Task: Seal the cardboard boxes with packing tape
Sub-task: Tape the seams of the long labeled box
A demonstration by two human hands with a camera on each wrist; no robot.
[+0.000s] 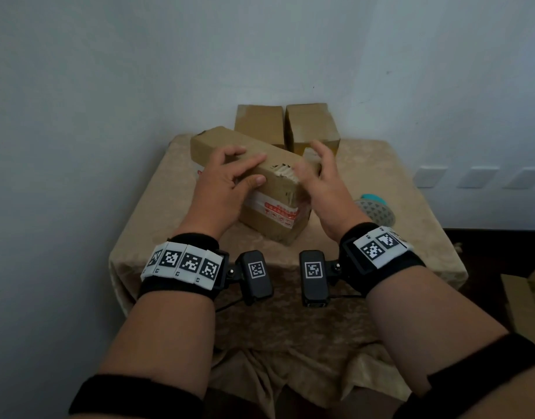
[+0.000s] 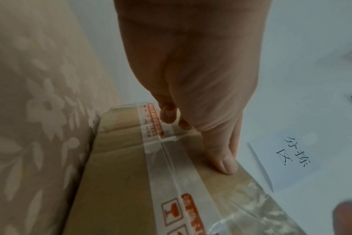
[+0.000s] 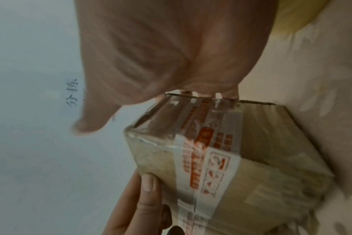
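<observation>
Both forearms fill the near edge of my head view, each wearing a black wristband with printed markers, over a table draped in a beige floral tablecloth [image 1: 360, 325]. At the table's middle lies the long cardboard box [image 1: 275, 219], set at an angle, near end toward me, with red-printed packing tape [image 1: 278, 211] across it and a torn patch on its top edge.

My left hand [image 1: 226, 189] grips the box's top edge, fingers curled over the top face, thumb pressed on the side. My right hand [image 1: 326, 182] is spread open at the box's far right end; blur keeps me from telling whether the fingers touch it.

I judge the box light and fairly stiff, its glossy taped strips slippery, so bare cardboard at the edges and corners is the place to hold. Two more cardboard boxes [image 1: 287, 125] stand at the far side against the wall.
</observation>
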